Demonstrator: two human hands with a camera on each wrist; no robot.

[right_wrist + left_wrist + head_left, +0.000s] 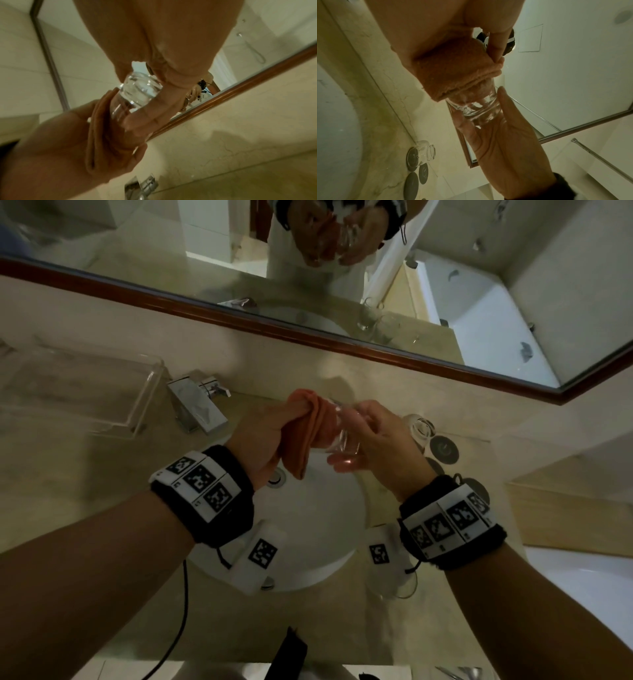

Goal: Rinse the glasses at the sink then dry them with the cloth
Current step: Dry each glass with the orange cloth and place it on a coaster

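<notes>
Above the white sink [318, 529], my right hand [368, 440] grips a clear glass [344, 440] on its side, thumb and fingers curled round its base. My left hand [263, 436] grips a bunched orange cloth [301, 436] and holds one end of it in the glass's mouth. In the left wrist view the cloth [453, 75] fills the upper part of the glass [479, 108], with the right hand [501, 135] cupped round its bottom. In the right wrist view the glass [137, 92] sits between both hands, with the cloth [99, 125] beside it.
A second glass [422, 426] stands on a round grey coaster at the back right of the counter, next to more coasters [444, 450]. Another glass [394, 583] stands near the sink's front right. A chrome tap [198, 409] and a clear tray [85, 392] are at the left. A mirror [342, 285] runs behind.
</notes>
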